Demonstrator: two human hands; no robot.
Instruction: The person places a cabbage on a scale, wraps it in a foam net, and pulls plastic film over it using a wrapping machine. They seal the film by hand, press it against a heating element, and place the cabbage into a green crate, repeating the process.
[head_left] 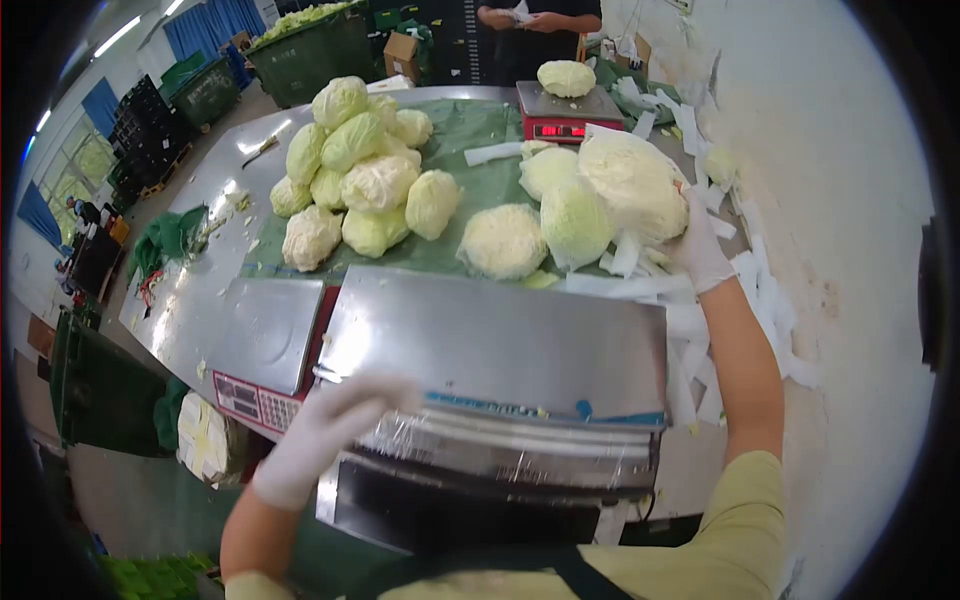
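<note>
My right hand (pixel 702 250), in a white glove, grips the right side of a large pale cabbage (pixel 632 185); most of its fingers are hidden behind it. My left hand (pixel 335 425), also gloved, is over the near left edge of the steel wrapping surface (pixel 490 335). Motion smears its fingers, and I see nothing in it. Just left of the held cabbage are a green cabbage (pixel 575 225) and a rounder one (pixel 548 172). A cabbage in clear film (pixel 502 242) sits behind the steel surface.
A cabbage heap (pixel 370 170) covers part of the green cloth (pixel 470 125). One scale (pixel 265 330) stands at left; another (pixel 560 130) bears a cabbage at the back. White strips (pixel 765 310) line the right wall. Another person's hands (pixel 525 18) hold something white.
</note>
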